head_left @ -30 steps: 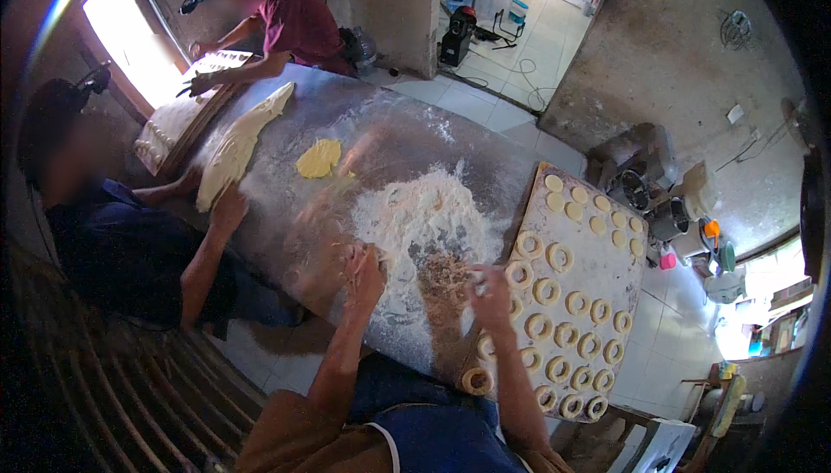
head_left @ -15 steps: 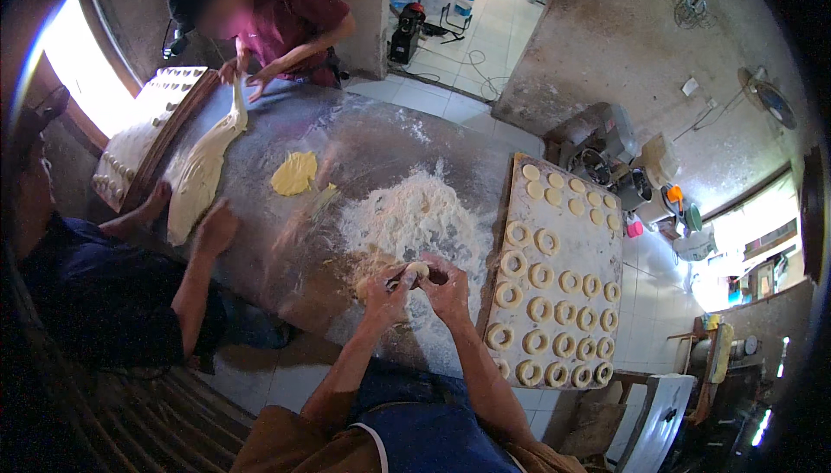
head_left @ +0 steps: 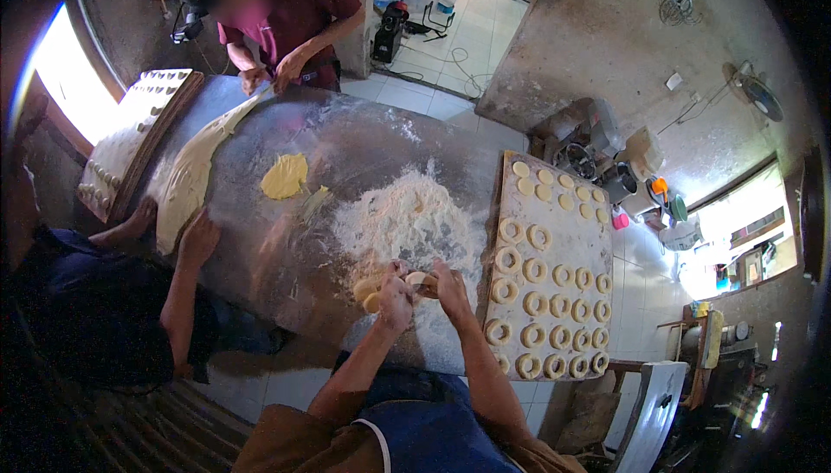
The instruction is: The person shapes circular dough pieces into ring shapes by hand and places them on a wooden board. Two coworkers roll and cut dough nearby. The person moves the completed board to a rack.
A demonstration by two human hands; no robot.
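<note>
"Dough (head_left: 421, 281) was held where?"

"Between the 2 hands, over the floured part of the table (head_left: 363, 131). The small pale piece was gripped by the left hand (head_left: 396, 300) on 1 side and by the right hand (head_left: 450, 291) on the other."

"Was either grip wide?"

"Both were narrow, with the fingers closed about the piece. How firmly it was pressed could not be told."

"What was seen nearby?"

"Just beside the left hand, 2 more pieces (head_left: 368, 287) were seen. Beyond the hands, flour (head_left: 389, 218) was heaped. To the right, a board (head_left: 578, 239) was covered with rings (head_left: 528, 304) and, at its far end, discs (head_left: 544, 191)."

"And farther left?"

"A yellow slab (head_left: 284, 177) was laid flat. Past it, a long strip (head_left: 195, 157) was held at its far end by a co-worker's hands (head_left: 290, 70)."
</note>
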